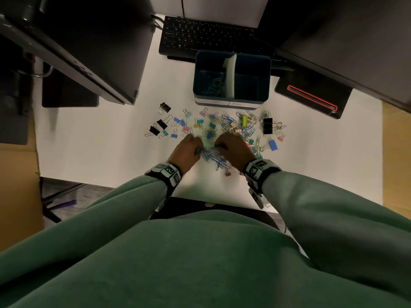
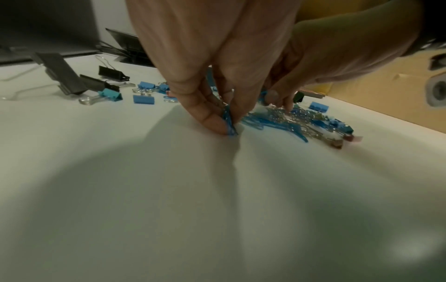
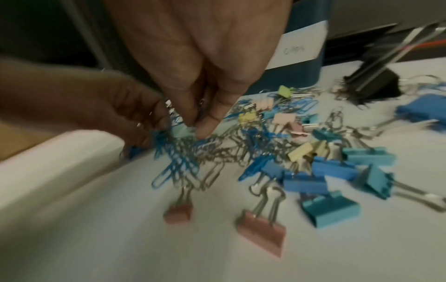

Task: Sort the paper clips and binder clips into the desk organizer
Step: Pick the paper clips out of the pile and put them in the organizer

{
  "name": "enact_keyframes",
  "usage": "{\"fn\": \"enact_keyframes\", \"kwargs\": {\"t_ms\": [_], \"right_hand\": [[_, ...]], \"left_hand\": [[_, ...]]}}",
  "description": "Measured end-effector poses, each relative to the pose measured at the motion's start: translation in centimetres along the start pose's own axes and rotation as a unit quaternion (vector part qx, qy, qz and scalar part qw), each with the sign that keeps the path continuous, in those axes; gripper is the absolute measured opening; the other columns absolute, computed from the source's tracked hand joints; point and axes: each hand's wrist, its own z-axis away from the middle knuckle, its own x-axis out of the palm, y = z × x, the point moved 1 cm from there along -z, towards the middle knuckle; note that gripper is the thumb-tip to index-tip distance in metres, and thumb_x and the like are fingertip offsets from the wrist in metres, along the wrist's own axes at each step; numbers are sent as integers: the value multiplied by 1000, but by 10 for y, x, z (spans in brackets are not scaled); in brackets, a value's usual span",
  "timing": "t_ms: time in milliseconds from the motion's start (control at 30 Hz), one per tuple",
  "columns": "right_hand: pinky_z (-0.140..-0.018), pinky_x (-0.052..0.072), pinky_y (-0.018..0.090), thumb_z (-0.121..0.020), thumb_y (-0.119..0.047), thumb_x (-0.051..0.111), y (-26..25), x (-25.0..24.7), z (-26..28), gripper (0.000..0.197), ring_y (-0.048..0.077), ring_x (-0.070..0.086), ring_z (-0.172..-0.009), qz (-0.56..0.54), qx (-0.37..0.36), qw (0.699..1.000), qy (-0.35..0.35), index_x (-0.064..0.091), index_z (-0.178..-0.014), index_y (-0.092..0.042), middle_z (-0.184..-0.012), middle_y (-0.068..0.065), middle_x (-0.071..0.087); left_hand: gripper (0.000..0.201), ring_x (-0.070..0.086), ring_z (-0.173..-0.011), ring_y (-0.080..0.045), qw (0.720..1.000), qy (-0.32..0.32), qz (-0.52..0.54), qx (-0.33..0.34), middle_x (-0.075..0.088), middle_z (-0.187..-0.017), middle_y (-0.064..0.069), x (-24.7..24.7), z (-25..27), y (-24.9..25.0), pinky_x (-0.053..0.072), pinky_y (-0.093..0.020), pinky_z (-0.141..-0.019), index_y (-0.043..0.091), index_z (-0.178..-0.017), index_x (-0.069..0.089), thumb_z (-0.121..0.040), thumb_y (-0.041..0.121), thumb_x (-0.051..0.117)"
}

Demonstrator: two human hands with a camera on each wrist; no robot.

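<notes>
Tangled bunch of blue plastic-coated and bare silver wire paper clips (image 1: pixel 213 157): lying on the white desk top (image 1: pixel 106 141), at the near edge of the scatter, directly between the two hands. Light, springy and slick, judging by the thin wire; loops are interlocking, so a pull on one will likely be dragging others along. Best taken as a pinched bundle across the middle rather than clip by clip.

Left hand (image 1: pixel 185 152): fingers curling down, thumb and fingertips (image 2: pixel 212 122) pinching a few blue clips against the desk at the bunch's left end.

Right hand (image 1: pixel 234 151): thumb and fingers pressing together on the bunch's far end; whether it is also gripping the pale green binder clip (image 3: pixel 182 131) just beneath is unclear through the blur.

Small pink metal binder clips (image 3: pixel 262 231): lying free nearer the person, wire handles touching the tangle. Stiffer, heavier, easy to take by the handles.

Blue two-compartment desk organizer (image 1: pixel 265 63): standing beyond the scatter, white divider upright; left compartment holding coloured paper clips, right compartment looking empty.

Black keyboard (image 1: pixel 200 36): lying behind the organizer.
</notes>
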Motion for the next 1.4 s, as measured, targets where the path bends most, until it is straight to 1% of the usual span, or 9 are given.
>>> {"fn": "enact_keyframes", "kwargs": {"t_ms": [167,300,433,567,667,767,933,1267,1400], "right_hand": [[-68,54,15,-90,-17,65,-18,-58,2,12,7,66,-70,-170,19,982,83,69,-98,-9,-88,1,71],[-64,48,9,-89,-12,66,-42,-101,-43,13,6,64,-71,-202,8,960,192,69,-101,-8,-88,0,70],[-75,55,27,-88,-5,61,-50,-115,-95,16,17,65,-81,-84,34,979,183,71,-100,-8,-93,10,72],[-78,46,26,-89,-3,55,-50,-113,-92,27,27,62,-101,20,38,982,183,64,-113,-9,-113,13,63],[-71,52,25,-94,-12,54,-49,-96,-60,10,16,59,-82,9,-12,965,264,61,-101,-11,-105,6,59],[-63,47,23,-96,-17,53,-50,-50,-42,9,13,58,-73,47,-47,987,143,61,-93,-12,-97,3,60],[-71,55,38,-93,-10,51,-51,9,-63,14,29,64,-90,116,-67,991,18,60,-104,-9,-109,11,59],[-67,58,38,-87,-2,62,-27,9,-54,24,33,66,-94,197,-112,973,36,63,-111,-5,-110,16,64],[-100,50,43,-88,-1,57,-45,34,-50,43,32,55,-120,173,-182,968,-25,53,-131,-3,-135,17,54]], "left_hand": [[11,58,-77,-20,995,29,92,-10,61,-91,-7,-31,3,4,40,-19,-69,9,-89,67,-81,2,67],[14,59,-77,-14,972,101,213,-19,66,-87,-3,-77,-12,30,48,-13,-69,10,-92,68,-81,2,70],[15,64,-81,-16,952,184,245,-18,69,-89,-1,-123,-67,59,53,-22,-74,14,-94,68,-81,7,69],[20,62,-88,-13,977,142,155,21,65,-99,1,-129,-87,69,50,-23,-82,13,-102,68,-82,12,70],[14,59,-84,-10,969,205,137,23,64,-98,-1,-124,-67,41,48,-20,-77,16,-99,67,-86,13,65],[8,60,-76,-14,982,171,79,-17,64,-90,-3,-98,-39,-3,45,-17,-70,17,-85,64,-90,13,58],[25,54,-88,-27,993,85,-81,-19,58,-98,-10,-55,-28,-36,42,-32,-76,18,-110,66,-86,24,69],[6,55,-75,-18,992,124,10,-22,61,-89,-7,-55,-28,-44,47,-29,-70,14,-87,68,-89,15,62],[12,61,-70,-12,986,133,97,-40,60,-96,0,-66,-23,-57,50,-19,-64,9,-85,63,-91,4,53]]}}
